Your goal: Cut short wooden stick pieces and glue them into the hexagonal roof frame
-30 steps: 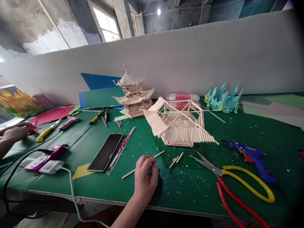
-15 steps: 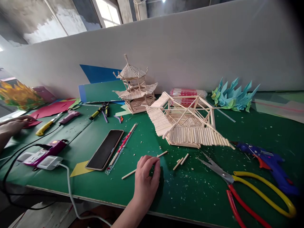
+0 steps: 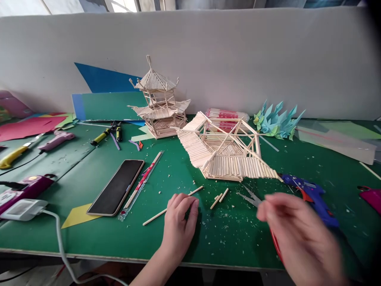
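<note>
My left hand rests on the green table, fingers curled and thumb against the index finger; whatever may be pinched there is hidden. A thin wooden stick passes behind its fingers, showing on both sides. Blurred by motion, my right hand hovers over the scissors, covering most of their handles; its grip is unclear. Several short stick pieces lie between the hands. Beyond them stands a partly roofed wooden stick frame, with a blue glue gun at its right corner.
Behind the frame on its left is a stick pagoda. A phone and a wrapped bundle of sticks lie left of my left hand. A power strip with cables is at far left. Blue paper leaves stand at the back.
My right hand has come into view from the right, over the scissors. My left hand keeps its place by the stick. The view has turned rightward, and the other hand at far left is out of sight.
</note>
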`<action>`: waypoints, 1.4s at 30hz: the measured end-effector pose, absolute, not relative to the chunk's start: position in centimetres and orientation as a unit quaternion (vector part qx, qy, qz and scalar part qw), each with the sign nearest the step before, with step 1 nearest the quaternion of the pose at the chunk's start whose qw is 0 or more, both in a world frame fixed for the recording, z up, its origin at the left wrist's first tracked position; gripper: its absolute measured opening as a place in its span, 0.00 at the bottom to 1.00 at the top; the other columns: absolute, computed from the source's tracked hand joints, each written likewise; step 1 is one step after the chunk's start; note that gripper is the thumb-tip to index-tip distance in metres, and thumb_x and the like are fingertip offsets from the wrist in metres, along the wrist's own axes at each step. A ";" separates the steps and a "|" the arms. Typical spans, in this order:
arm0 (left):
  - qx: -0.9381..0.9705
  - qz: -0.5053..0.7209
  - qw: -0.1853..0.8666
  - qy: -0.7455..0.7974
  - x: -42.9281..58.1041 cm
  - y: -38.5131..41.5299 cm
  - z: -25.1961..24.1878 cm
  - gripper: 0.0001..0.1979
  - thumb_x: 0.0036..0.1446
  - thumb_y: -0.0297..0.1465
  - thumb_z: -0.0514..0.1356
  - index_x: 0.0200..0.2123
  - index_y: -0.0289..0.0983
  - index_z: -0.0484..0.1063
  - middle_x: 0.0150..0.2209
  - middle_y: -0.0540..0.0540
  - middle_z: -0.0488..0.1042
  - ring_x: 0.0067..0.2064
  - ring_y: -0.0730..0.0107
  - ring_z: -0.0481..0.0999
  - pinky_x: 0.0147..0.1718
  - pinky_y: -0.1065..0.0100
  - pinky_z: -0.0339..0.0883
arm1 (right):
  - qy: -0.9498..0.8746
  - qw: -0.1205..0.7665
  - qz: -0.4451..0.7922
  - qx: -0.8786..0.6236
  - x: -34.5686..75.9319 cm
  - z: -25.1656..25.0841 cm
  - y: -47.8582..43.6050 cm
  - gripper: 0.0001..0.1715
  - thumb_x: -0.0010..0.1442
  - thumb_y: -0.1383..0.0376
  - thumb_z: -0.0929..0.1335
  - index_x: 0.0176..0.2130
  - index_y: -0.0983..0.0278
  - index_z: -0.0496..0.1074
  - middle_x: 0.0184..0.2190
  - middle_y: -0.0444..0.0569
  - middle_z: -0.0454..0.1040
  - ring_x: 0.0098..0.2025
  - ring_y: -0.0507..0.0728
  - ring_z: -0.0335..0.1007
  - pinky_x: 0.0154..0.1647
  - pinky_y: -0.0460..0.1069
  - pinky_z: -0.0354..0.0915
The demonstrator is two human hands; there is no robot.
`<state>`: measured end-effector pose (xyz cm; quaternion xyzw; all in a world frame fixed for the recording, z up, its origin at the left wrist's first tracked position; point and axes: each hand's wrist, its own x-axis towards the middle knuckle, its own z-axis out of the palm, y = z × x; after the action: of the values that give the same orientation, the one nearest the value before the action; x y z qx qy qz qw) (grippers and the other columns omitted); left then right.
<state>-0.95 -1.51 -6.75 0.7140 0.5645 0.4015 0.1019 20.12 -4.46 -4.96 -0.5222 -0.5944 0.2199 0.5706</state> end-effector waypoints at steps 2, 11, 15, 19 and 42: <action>0.724 0.385 0.098 0.564 -0.9 -1.6 -6.7 0.05 0.57 0.26 0.53 0.30 0.38 0.68 0.27 0.47 0.70 0.30 0.65 0.68 0.29 0.64 0.63 | -0.617 0.538 0.240 -0.522 19.0 -4.8 -2.4 0.11 0.59 0.64 0.65 0.43 0.60 0.67 0.32 0.47 0.69 0.31 0.53 0.69 0.30 0.48 0.68; 0.827 0.202 0.073 0.520 1.1 -0.2 -5.6 0.09 0.57 0.28 0.51 0.31 0.38 0.71 0.28 0.45 0.72 0.31 0.61 0.69 0.30 0.61 0.62 | -0.687 0.501 0.142 -0.506 17.6 -7.0 -1.0 0.08 0.59 0.68 0.63 0.41 0.62 0.66 0.28 0.45 0.70 0.28 0.52 0.67 0.29 0.47 0.65; 0.843 0.131 0.043 0.521 2.2 0.8 -5.4 0.12 0.58 0.27 0.50 0.27 0.37 0.70 0.27 0.43 0.72 0.31 0.58 0.70 0.29 0.59 0.61 | -0.670 0.506 0.155 -0.520 17.7 -7.2 -0.8 0.08 0.59 0.68 0.63 0.41 0.61 0.66 0.30 0.46 0.71 0.29 0.52 0.68 0.29 0.46 0.66; 0.851 0.082 0.010 0.519 2.8 1.3 -5.4 0.11 0.55 0.25 0.50 0.25 0.36 0.70 0.26 0.42 0.71 0.31 0.55 0.70 0.28 0.57 0.60 | -0.652 0.510 0.179 -0.532 17.8 -7.5 -0.8 0.08 0.59 0.67 0.63 0.41 0.60 0.66 0.32 0.47 0.72 0.31 0.52 0.70 0.30 0.45 0.68; 0.832 0.138 0.049 0.535 0.4 0.7 -6.0 0.12 0.56 0.26 0.49 0.24 0.36 0.69 0.25 0.45 0.72 0.27 0.64 0.72 0.27 0.62 0.66 | -0.699 0.439 0.202 -0.528 17.8 -7.5 -0.4 0.07 0.60 0.65 0.62 0.41 0.59 0.65 0.28 0.44 0.72 0.29 0.52 0.70 0.27 0.44 0.67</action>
<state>0.42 0.69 -6.00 0.8319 0.5352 0.1379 0.0493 17.81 -0.39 -7.51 -0.5275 -0.6989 0.2016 0.4388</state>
